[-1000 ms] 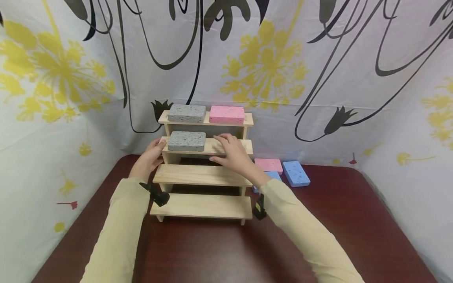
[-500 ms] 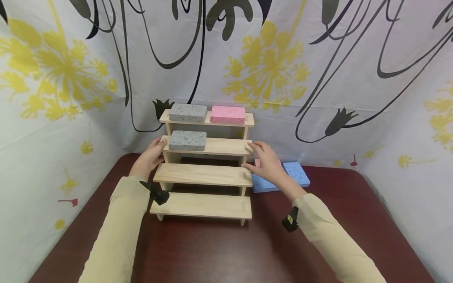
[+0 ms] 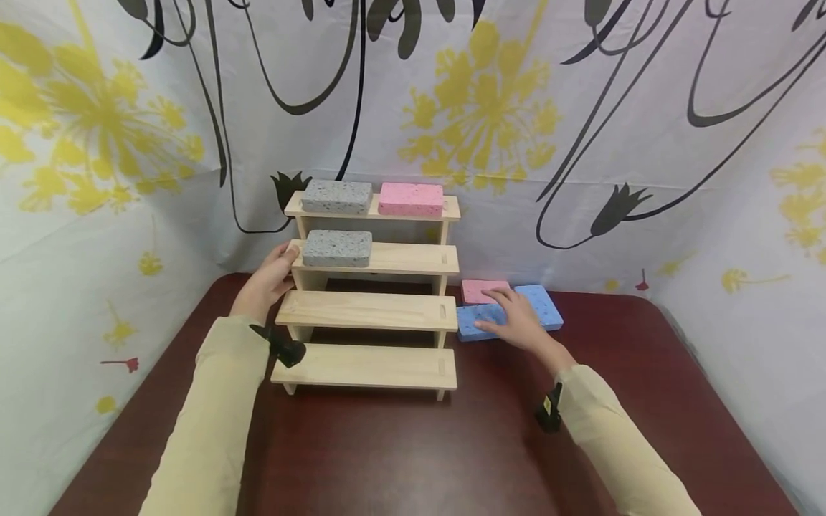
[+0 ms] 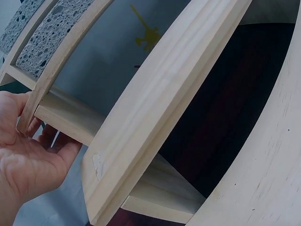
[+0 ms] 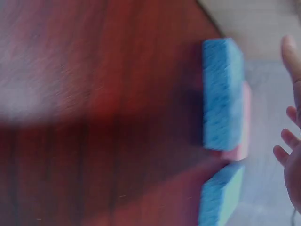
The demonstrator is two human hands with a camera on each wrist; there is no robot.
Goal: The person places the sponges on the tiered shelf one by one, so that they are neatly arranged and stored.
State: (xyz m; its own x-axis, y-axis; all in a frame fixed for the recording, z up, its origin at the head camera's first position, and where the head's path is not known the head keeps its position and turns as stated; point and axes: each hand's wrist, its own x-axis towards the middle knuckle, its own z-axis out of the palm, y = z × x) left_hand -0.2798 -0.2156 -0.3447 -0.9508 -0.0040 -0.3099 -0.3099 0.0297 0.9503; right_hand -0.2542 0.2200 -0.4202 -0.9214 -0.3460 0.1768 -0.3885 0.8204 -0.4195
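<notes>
Head view: we see the left hand (image 3: 263, 285) left of centre, clamped on the left end of the wooden rack's (image 3: 368, 312) second board from the top, thumb up on the wood; left wrist view agrees. Right hand (image 3: 519, 322), right of centre, hovers over the front blue sponge (image 3: 471, 324), thumb and fingers apart, nothing held (right wrist view is blurry, but we see a gap there). That sponge lies flat on the dark red table (image 3: 387, 451), just beside the rack's right side. We get a loose pink sponge (image 3: 474, 290) behind it and a slanted blue sponge (image 3: 545, 309) further right. Rack, mid-frame: upper gray sponge (image 3: 338, 197) and shelved pink sponge (image 3: 411, 199) on top, lower gray sponge (image 3: 338, 249) one board down, left part. Patterned cloth (image 3: 290, 143) fills the upper frame.
</notes>
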